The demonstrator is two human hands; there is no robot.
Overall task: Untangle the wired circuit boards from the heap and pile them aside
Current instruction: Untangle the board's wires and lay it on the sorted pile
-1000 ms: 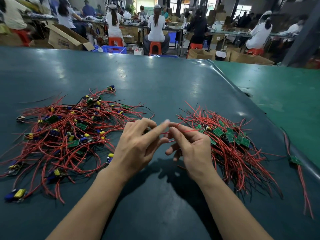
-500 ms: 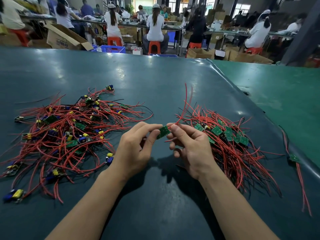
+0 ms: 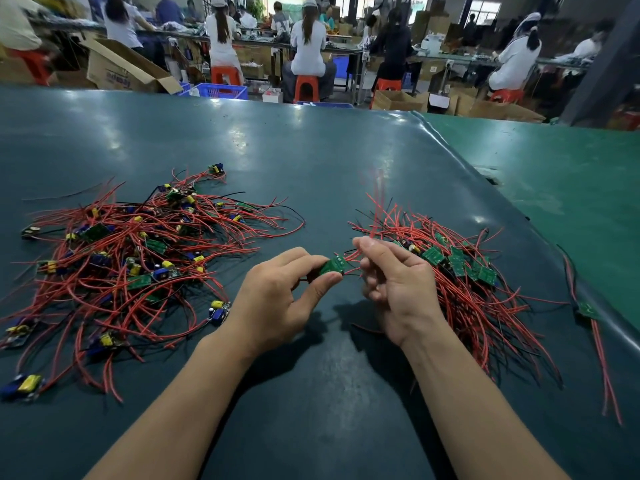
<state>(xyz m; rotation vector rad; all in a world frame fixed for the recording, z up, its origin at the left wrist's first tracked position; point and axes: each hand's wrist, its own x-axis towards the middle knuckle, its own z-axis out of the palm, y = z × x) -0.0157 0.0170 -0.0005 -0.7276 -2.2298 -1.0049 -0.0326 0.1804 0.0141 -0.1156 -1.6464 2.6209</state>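
A tangled heap (image 3: 121, 258) of small green circuit boards with red and black wires spreads over the left of the dark green table. A tidier pile (image 3: 460, 271) of boards lies on the right. Between them my left hand (image 3: 277, 299) pinches one green circuit board (image 3: 333, 265) between thumb and fingertips, just above the table. My right hand (image 3: 398, 282) is beside it with fingers curled around that board's red wires, which blur upward from my fingertips.
One stray wired board (image 3: 588, 310) lies at the right where the dark mat meets a lighter green surface (image 3: 554, 174). Past the table's far edge, several people sit on red stools among cardboard boxes and blue crates.
The board came up from between my fingers into view. My right hand has shifted slightly right along its red wires, which now whip and blur.
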